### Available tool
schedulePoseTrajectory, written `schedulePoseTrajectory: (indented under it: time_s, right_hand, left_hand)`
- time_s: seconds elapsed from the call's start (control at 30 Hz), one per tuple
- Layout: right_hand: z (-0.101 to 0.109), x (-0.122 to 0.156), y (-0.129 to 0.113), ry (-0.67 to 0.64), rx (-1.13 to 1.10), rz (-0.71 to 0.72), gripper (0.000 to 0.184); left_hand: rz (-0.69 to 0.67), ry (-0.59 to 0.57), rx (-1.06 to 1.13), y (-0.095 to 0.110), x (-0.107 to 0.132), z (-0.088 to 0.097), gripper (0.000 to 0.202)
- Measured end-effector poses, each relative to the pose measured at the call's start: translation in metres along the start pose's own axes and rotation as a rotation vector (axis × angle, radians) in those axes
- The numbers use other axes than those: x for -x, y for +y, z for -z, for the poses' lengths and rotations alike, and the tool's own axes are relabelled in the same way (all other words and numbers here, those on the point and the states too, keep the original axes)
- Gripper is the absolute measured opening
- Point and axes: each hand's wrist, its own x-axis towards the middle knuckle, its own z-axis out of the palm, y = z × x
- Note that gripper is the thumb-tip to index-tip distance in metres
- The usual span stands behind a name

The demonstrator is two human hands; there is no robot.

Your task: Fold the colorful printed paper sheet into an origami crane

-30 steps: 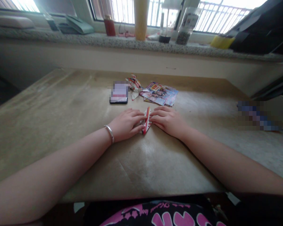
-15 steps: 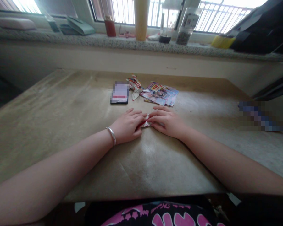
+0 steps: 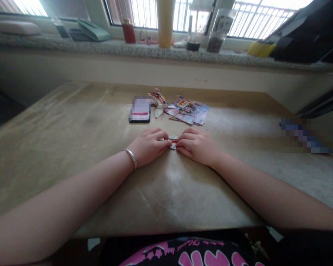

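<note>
Your shirt: black with pink print (image 3: 199,256), right up by the near edge of the table (image 3: 172,199);
Left hand: yours (image 3: 151,147) wears a silver bangle (image 3: 132,159); thumb and fingers pinch one end of the paper, low over the tabletop;
Right hand: yours (image 3: 199,147) has its bunched fingertips gripping the other end;
Folded paper: the little red-and-white piece (image 3: 173,142) sits between your fingertips, mid-table in front of you; your fingers cover both ends, so I can't tell its full shape;
Progress: looks partway to me — some folding seems done, but you're both hands on it, so I'd guess it's unfinished; can't count the creases left;
Behind it: phone (image 3: 140,111) on the left; pointy paper figure (image 3: 158,101) beside it, let go and seemingly complete; then printed sheets (image 3: 187,111), overlapping;
Sill: speckled stone (image 3: 105,46) — red jar (image 3: 128,33), yellow cylinder (image 3: 164,27)
</note>
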Motion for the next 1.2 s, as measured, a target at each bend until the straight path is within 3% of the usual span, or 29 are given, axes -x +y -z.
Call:
schedulePoseTrajectory:
  time_s: [0.2,0.37,0.63,0.8,1.0,1.2]
  right_hand:
    - [0.001,-0.001,-0.001,-0.011,0.037,0.0,0.026]
    - [-0.002,-0.002,-0.001,0.03,0.012,0.035,0.028]
    - [-0.004,-0.005,-0.008,-0.029,0.036,0.034,0.028]
    - [-0.003,-0.006,-0.011,-0.049,0.045,-0.056,0.024]
    - [-0.006,-0.009,-0.009,-0.063,-0.144,-0.258,0.016]
    - [-0.008,-0.006,-0.008,-0.061,-0.194,-0.305,0.015]
  left_hand:
    - [-0.114,-0.036,-0.11,0.0,-0.002,-0.002,0.02]
    - [-0.113,-0.036,-0.133,0.001,-0.002,-0.003,0.019]
    - [-0.066,-0.039,-0.108,0.002,-0.003,-0.003,0.024]
    - [-0.045,-0.018,-0.065,0.001,-0.002,-0.002,0.024]
    - [-0.018,0.015,0.064,0.001,0.001,-0.002,0.022]
    - [-0.055,0.004,0.054,0.001,0.003,0.0,0.024]
